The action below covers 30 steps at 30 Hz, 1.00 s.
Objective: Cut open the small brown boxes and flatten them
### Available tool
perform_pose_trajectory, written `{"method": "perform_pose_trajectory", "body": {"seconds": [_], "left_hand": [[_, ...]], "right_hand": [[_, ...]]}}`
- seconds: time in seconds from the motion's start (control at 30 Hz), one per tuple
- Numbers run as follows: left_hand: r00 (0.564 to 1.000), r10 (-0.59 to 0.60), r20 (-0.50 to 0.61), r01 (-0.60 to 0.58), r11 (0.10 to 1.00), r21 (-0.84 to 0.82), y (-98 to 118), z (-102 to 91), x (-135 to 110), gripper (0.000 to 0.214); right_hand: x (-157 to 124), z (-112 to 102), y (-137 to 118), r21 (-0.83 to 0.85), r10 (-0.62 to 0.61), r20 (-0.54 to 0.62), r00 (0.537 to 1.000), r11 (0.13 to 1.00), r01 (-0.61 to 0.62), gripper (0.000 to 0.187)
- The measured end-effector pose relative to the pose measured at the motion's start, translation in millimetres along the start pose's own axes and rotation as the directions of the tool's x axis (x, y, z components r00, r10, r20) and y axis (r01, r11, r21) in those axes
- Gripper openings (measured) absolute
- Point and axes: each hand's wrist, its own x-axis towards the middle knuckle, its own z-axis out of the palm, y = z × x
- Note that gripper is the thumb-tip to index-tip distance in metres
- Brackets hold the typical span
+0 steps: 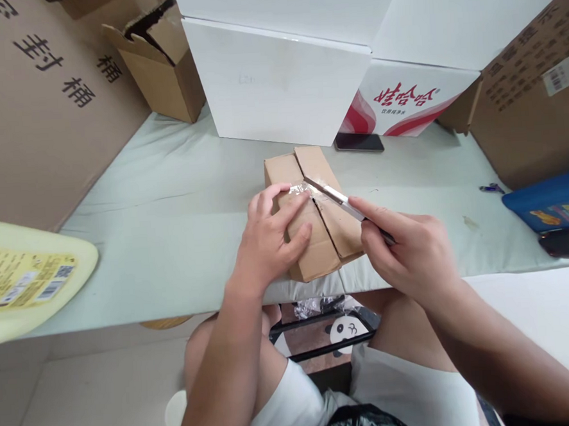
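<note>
A small brown cardboard box [315, 246] sits near the front edge of the table, its two top flaps meeting along a seam. Clear tape [298, 189] lies across part of the seam and looks torn. My left hand [276, 229] holds the box from its left side, fingers and thumb resting over the top. In my right hand [406, 244] is a utility knife [334, 196], held with the index finger stretched along its handle. The blade tip touches the seam close to the tape, just beyond my left fingertips.
White cartons [281, 78] stand behind the box, with a phone [359, 142] lying before them. An opened carton [164, 66] is at the back left. A pale yellow jug [82, 257] lies at left; a blue package [553, 200] is at right. Large brown cartons flank the table [171, 245].
</note>
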Motion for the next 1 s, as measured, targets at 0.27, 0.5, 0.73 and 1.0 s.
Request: {"method": "perform_pose_trajectory", "body": {"seconds": [0.27,0.5,0.73,1.0], "left_hand": [[1.0,-0.018,0.004,0.018,1.0,0.004,1.2,2.3,-0.2,0.052],[1.0,-0.016,0.008,0.016,1.0,0.017,2.0,2.0,0.1,0.052],[1.0,-0.011,-0.004,0.011,1.0,0.007,1.8,4.8,0.7,0.053],[0.999,-0.031,0.007,0.031,0.999,0.012,3.3,3.1,1.4,0.055]], "right_hand": [[6.7,1.5,-4.3,-0.065,0.058,0.058,0.997,0.996,-0.054,0.044],[9.2,1.3,-8.7,-0.125,0.044,0.098,0.994,0.992,-0.032,0.045],[19.7,3.4,-16.9,-0.208,0.084,0.209,0.974,0.977,-0.04,0.042],[18.5,-11.8,-26.2,-0.138,0.077,0.281,0.957,0.99,-0.04,0.042]]}}
